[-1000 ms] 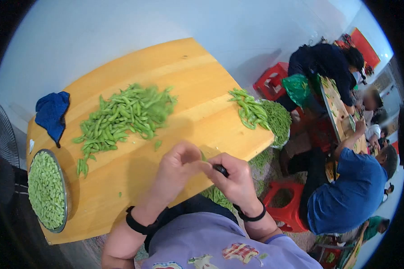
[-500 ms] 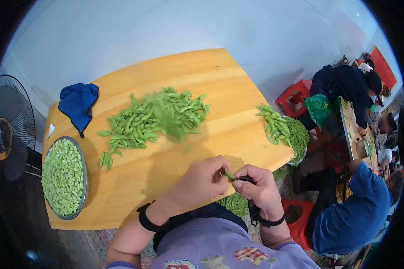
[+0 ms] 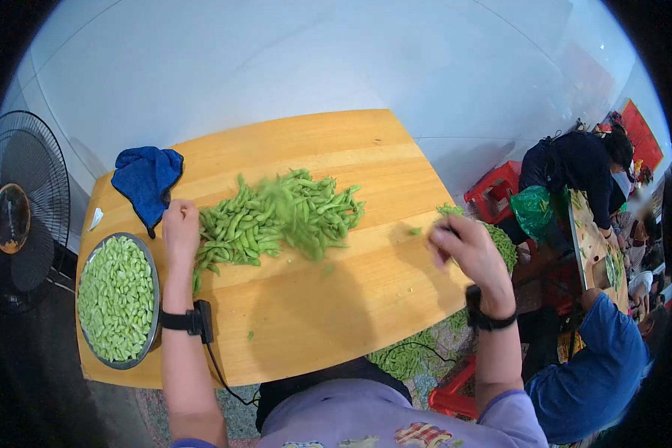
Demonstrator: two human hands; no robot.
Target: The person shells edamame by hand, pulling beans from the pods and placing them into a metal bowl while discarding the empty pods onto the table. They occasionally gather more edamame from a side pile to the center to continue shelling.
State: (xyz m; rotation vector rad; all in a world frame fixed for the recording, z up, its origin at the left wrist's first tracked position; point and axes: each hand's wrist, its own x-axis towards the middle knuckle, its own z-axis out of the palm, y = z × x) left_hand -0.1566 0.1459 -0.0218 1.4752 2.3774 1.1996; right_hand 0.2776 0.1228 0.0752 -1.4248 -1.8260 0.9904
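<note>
My left hand [image 3: 181, 228], fingers curled together, is over the table between the blue cloth [image 3: 143, 183] and the left end of a pile of green bean pods [image 3: 250, 231]. Whatever it holds is hidden. Below it, a round metal bowl [image 3: 156, 299] is heaped with shelled green beans [image 3: 116, 299]. My right hand [image 3: 467, 250] hangs above the table's right side, fingers bent and blurred; a dark spot shows at them, too smeared to name. A small green piece [image 3: 414, 231] is left of that hand. More pods [image 3: 449, 210] show just behind it.
The wooden table [image 3: 366, 299] stands against a pale wall. A black fan [image 3: 30, 201] is at the left. Pods [image 3: 403, 358] lie on the floor by a red stool [image 3: 455, 392]. Co-workers, one in a blue shirt [image 3: 593, 366], sit around another table at the right.
My hands were together at the table's front edge with a green pod and a black object. They have parted: left toward the bowl, right toward the right edge. The view has shifted slightly.
</note>
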